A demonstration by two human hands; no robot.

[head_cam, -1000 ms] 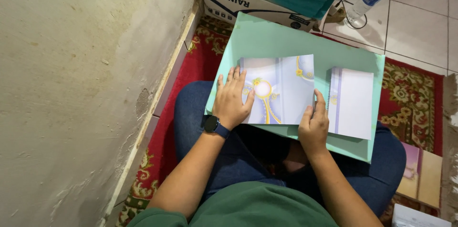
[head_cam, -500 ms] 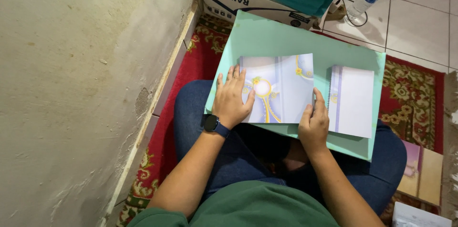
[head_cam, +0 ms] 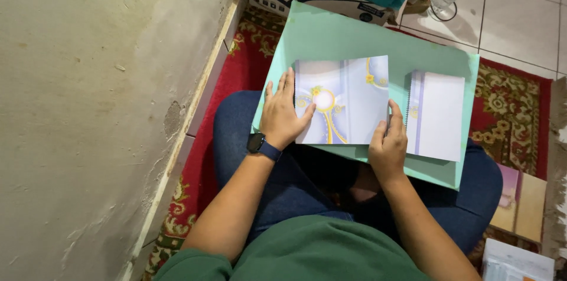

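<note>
Two flat hands on a glossy lilac printed sheet (head_cam: pixel 345 101): left hand (head_cam: pixel 282 117) pressing its edge, right hand (head_cam: pixel 388 146) pinching the corner, atop smooth mint-green card (head_cam: pixel 354 36).

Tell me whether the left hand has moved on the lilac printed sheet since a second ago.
No. The left hand lies flat on the left edge of the lilac printed sheet, placed as before against the green board's left edge.

Right hand (head_cam: pixel 387 148) slid slightly lower along the edge of the blue-and-yellow patterned sheet (head_cam: pixel 345 101), left hand (head_cam: pixel 283 117) thumb spread a little further onto it
</note>
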